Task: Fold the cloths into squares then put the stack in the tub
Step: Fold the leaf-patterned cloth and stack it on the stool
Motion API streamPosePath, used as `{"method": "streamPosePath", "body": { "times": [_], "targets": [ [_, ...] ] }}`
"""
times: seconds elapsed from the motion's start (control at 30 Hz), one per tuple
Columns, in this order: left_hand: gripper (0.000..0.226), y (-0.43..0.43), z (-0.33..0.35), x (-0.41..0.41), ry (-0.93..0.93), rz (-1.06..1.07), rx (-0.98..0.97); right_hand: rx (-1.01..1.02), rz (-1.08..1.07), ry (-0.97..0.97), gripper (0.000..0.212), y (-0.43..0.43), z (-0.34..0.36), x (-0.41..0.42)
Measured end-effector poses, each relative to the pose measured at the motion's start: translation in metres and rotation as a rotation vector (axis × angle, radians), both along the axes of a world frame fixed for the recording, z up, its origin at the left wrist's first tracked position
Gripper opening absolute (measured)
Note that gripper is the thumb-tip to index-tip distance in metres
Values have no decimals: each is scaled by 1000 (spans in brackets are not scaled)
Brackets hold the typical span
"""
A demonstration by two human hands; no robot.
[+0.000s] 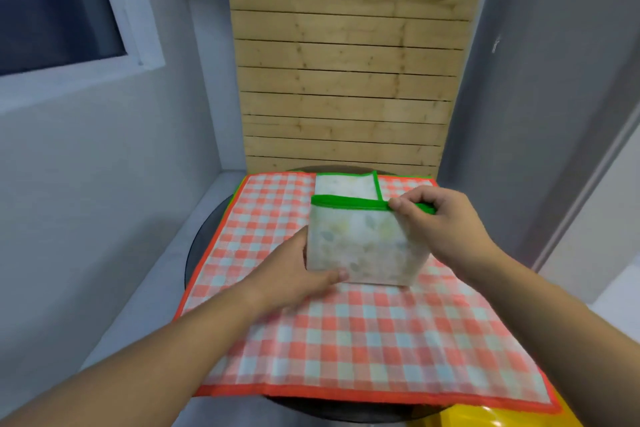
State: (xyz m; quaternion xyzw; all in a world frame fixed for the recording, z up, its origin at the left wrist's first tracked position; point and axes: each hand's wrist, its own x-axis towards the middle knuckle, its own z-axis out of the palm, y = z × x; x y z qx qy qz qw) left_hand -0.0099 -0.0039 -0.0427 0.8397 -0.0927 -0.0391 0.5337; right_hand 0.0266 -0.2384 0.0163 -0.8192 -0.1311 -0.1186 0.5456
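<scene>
A white leaf-print cloth with a green hem (363, 246) is sitting in the middle of the frame, partly folded. Its near flap is standing lifted, with the hem running along the top. Its far part is lying flat behind the flap, toward the wooden wall.

The left hand (294, 274) is gripping the flap's lower left corner, thumb lying across the front face and fingers hidden behind it. The right hand (440, 218) is pinching the green hem at the flap's upper right, fingers curled over the edge. Both forearms are reaching in from the 2 lower corners of the frame.

The leaf-print cloth is resting on a larger red-and-white checked cloth with an orange-red border (346, 340), which is lying spread flat across the lower middle. That cloth is covering a dark round table (202, 243), whose rim is showing at the left and along the bottom.

A yellow object (485, 416) is showing at the bottom right edge, mostly cut off. A wooden slat panel (346, 62) is filling the upper middle, and a window (59, 10) is sitting in the upper left.
</scene>
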Motion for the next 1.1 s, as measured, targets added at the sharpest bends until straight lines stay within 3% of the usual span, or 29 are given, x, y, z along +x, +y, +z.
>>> {"method": "streamPosePath", "body": {
  "times": [0.07,0.1,0.2,0.27,0.47,0.63,0.73,0.87,1.0,1.1],
  "targets": [
    [46,-2,-6,13,24,95,-48,103,-50,54,18,3,-4,13],
    [38,-2,-8,19,45,131,-84,149,-74,89,28,3,-11,20],
    [18,-4,-11,33,75,180,-112,255,-108,264,85,1,-30,29],
    [3,-4,-13,41,72,231,-71,272,-112,375,98,-4,-45,33],
    [12,-8,-18,58,156,346,47,-55,-46,500,58,-12,-64,29],
    [46,-12,-11,50,208,320,86,-371,-23,378,29,-16,-63,20],
    [55,-13,-12,37,224,238,115,-468,-3,349,17,-20,-64,10],
    [52,-17,-16,17,180,193,257,-493,1,393,23,-22,-65,-4],
    [71,-28,-21,1,147,156,401,-546,-26,364,40,-13,-73,-17],
    [69,-38,-31,-6,73,149,546,-601,-33,347,50,-5,-79,-24]
  ]
}}
